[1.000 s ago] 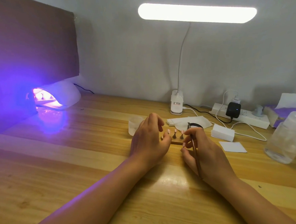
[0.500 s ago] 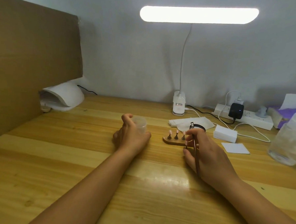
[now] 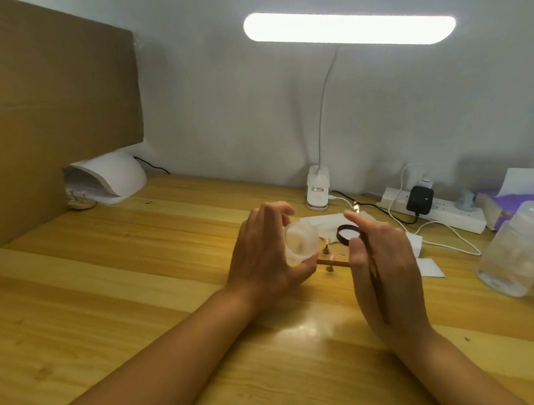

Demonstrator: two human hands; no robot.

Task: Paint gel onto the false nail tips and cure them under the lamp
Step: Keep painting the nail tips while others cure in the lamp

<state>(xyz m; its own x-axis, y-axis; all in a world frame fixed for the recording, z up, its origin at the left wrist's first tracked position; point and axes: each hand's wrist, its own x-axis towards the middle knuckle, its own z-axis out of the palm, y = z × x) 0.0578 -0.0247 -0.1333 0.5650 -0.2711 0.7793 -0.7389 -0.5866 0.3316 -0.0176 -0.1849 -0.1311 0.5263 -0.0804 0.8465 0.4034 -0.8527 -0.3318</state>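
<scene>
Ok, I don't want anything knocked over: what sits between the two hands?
In the head view, the wooden stand with its nail tips stands between the left hand and right hand.

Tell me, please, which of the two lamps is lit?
The long desk lamp overhead glows white; the domed curing lamp at the left is dark.

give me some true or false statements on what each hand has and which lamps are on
1. The left hand holds a small translucent jar. True.
2. The right hand is empty. False: it holds a brush.
3. The curing lamp glows purple. False: it is dark.
4. The desk lamp is lit. True.
</scene>
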